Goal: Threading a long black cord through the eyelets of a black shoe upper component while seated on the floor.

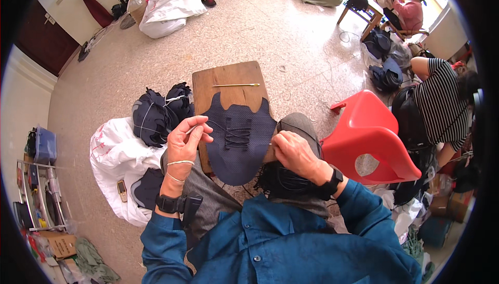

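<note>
A dark navy shoe upper (244, 160) lies flat across the front of a wooden stool (228, 74), between my knees. Black lace (237, 137) crosses its middle in several rows. At its left edge, my left hand (185, 139) pinches the lace, which runs from the fingertips toward the rows. My right hand (297, 151) is closed at the right edge of the upper, with a small light tip showing at the fingers; what it holds is too small to make out. Behind the upper, a long thin needle (236, 85) rests on the stool.
Tied bundles of dark uppers (150, 116) and a white sack (112, 146) with a phone (122, 190) on it lie left. A red plastic stool (358, 128) stands right, beside a person in a striped top (442, 102). Another person in pink (409, 14) sits farther back.
</note>
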The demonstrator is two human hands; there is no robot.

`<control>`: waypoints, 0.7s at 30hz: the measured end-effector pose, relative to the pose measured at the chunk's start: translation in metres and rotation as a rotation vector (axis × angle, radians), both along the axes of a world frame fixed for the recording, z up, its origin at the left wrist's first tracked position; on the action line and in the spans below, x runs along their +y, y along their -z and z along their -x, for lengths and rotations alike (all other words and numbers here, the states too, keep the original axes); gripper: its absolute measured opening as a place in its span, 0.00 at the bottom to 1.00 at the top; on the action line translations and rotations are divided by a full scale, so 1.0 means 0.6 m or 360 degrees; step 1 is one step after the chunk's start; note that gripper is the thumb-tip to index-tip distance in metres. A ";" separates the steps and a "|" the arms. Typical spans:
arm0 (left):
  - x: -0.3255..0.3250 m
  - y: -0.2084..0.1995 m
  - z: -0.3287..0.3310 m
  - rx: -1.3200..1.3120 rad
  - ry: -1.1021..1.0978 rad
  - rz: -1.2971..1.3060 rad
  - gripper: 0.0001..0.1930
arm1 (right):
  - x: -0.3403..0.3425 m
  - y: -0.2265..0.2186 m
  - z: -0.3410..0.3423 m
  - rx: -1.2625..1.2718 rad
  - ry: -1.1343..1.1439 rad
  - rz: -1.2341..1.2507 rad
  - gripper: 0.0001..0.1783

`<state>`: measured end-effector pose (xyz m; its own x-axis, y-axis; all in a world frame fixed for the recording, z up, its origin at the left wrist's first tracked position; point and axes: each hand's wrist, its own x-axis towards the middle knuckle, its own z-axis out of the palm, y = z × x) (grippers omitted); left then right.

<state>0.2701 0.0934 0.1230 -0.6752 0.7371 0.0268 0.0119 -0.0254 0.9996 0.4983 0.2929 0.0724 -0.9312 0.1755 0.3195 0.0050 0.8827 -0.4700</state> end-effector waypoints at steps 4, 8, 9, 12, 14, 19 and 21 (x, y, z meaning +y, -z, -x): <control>0.007 0.009 0.007 0.0026 0.0074 -0.0053 0.12 | -0.016 -0.005 -0.021 0.0037 0.0170 0.0130 0.12; 0.013 0.011 0.001 0.0617 -0.0081 0.0044 0.12 | -0.020 -0.006 -0.018 0.0075 0.0146 0.0231 0.12; 0.013 0.014 0.000 0.0626 -0.0108 -0.0030 0.11 | -0.022 -0.008 -0.013 0.0072 0.0145 0.0234 0.12; 0.006 0.014 -0.013 0.0434 -0.0081 -0.0028 0.12 | -0.029 -0.009 0.007 0.0182 0.0136 0.0303 0.11; -0.005 0.019 -0.025 0.0243 -0.0033 0.0047 0.12 | -0.036 -0.003 0.021 0.0184 0.0153 0.0456 0.10; -0.011 0.064 -0.028 0.0239 0.0022 0.0186 0.10 | -0.046 0.003 0.052 0.0199 0.0213 0.0616 0.10; 0.000 0.081 -0.022 0.0328 -0.0018 0.0224 0.07 | -0.035 0.015 0.065 0.0096 0.0247 0.0528 0.10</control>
